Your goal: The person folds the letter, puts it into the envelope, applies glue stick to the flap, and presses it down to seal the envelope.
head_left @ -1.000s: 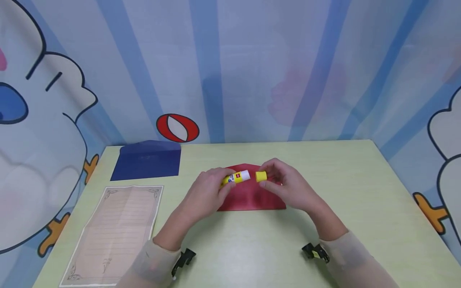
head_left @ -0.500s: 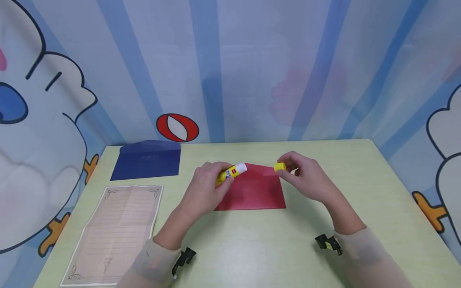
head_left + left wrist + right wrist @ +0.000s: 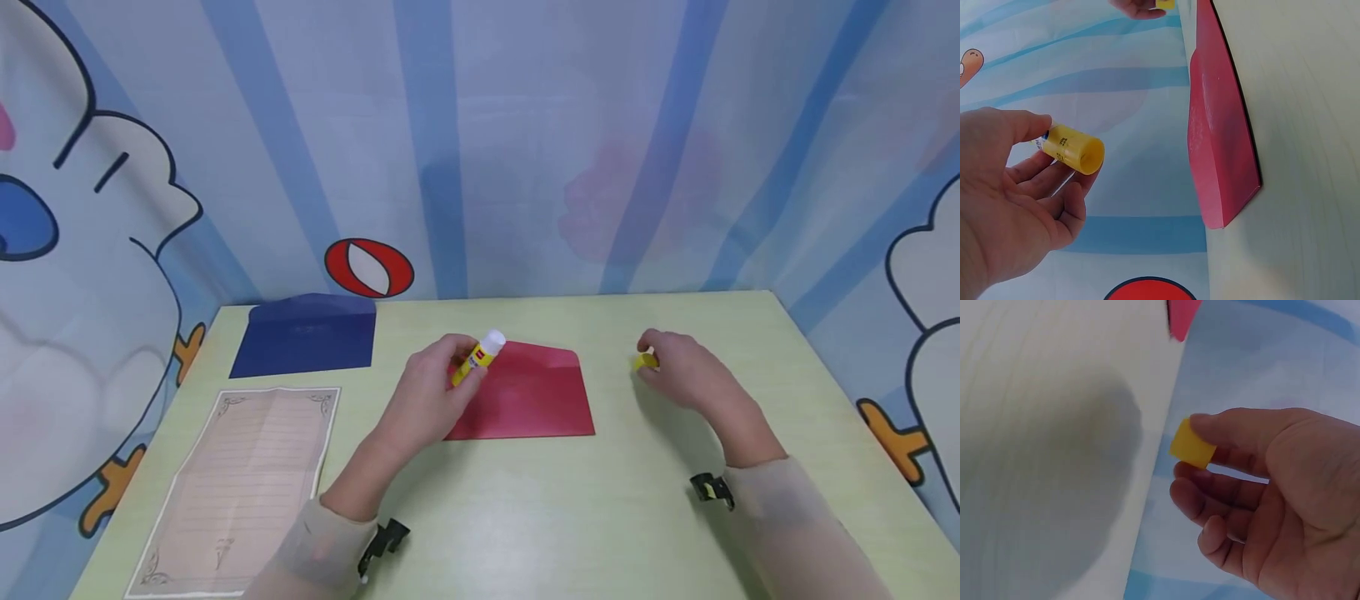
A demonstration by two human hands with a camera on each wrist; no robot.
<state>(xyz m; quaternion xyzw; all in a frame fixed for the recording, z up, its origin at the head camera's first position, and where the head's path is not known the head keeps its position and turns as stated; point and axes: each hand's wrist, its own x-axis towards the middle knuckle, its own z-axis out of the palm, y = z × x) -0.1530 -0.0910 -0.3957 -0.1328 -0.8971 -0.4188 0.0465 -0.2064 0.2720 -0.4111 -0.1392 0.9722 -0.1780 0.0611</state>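
Note:
My left hand (image 3: 429, 390) grips a yellow glue stick (image 3: 476, 360) with its white end uncapped and tilted up to the right. In the left wrist view the thumb and fingers pinch the glue stick (image 3: 1074, 149), its hollow yellow base facing out. Beneath that hand lies a red envelope (image 3: 536, 392), whose left part the hand covers in the head view. Well to the right of the envelope, my right hand (image 3: 693, 372) pinches the yellow cap (image 3: 646, 361). The right wrist view shows the cap (image 3: 1192, 445) between thumb and fingertips, above the table.
A dark blue envelope (image 3: 306, 340) lies at the back left of the table (image 3: 570, 525). In front of it is a sheet of lined letter paper (image 3: 243, 475) with a decorated border. A printed blue curtain (image 3: 517, 150) stands behind the table.
My right hand has moved right with the cap, away from the glue stick, and lowered toward the table. The glue stick in my left hand has tipped more upright and shifted slightly left.

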